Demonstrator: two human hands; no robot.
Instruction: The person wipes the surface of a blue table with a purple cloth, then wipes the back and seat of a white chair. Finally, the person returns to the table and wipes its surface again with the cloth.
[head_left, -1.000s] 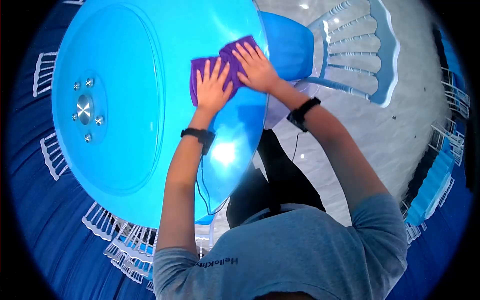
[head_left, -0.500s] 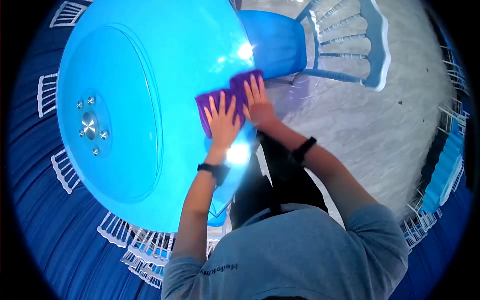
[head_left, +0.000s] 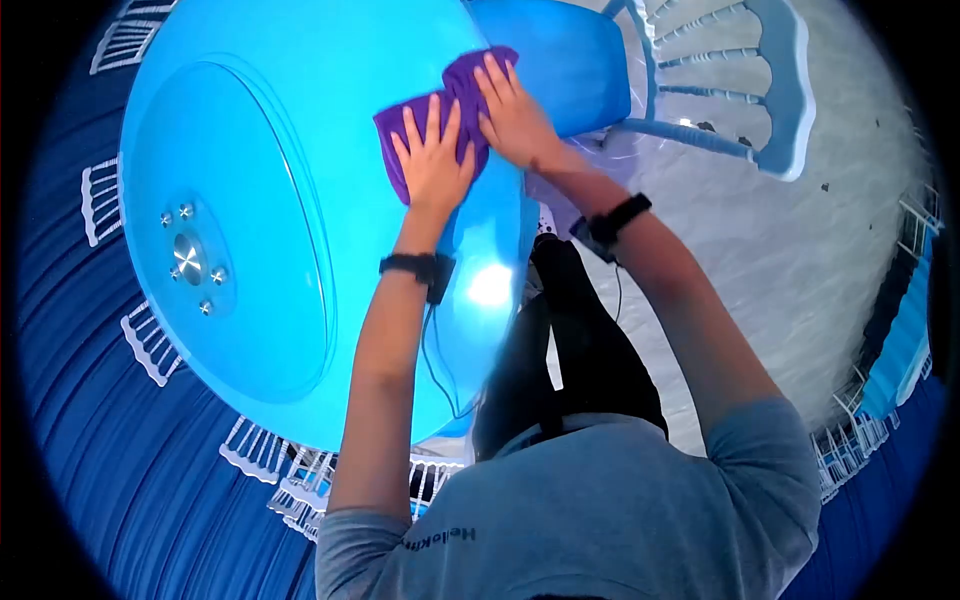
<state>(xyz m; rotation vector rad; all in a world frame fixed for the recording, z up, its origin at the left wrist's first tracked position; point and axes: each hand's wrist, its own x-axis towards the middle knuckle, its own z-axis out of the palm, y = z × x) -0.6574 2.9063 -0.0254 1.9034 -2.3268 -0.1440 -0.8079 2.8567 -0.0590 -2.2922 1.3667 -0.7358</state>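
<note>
A round metal hub (head_left: 188, 259) sat at the centre of the table (head_left: 250, 200), ringed by small bolts (head_left: 218, 275). Just beyond the table's far edge stood a pale blue spindle-back chair (head_left: 780, 90) with a blue seat cushion (head_left: 560, 60), on a grey marbled floor (head_left: 800, 260). White chairs (head_left: 260, 450) lined the table's near edge against dark blue drapes (head_left: 90, 430).

The cloth (head_left: 386, 128) lies on the table (head_left: 250, 200) near its edge, the chair (head_left: 560, 70) just beyond.
</note>
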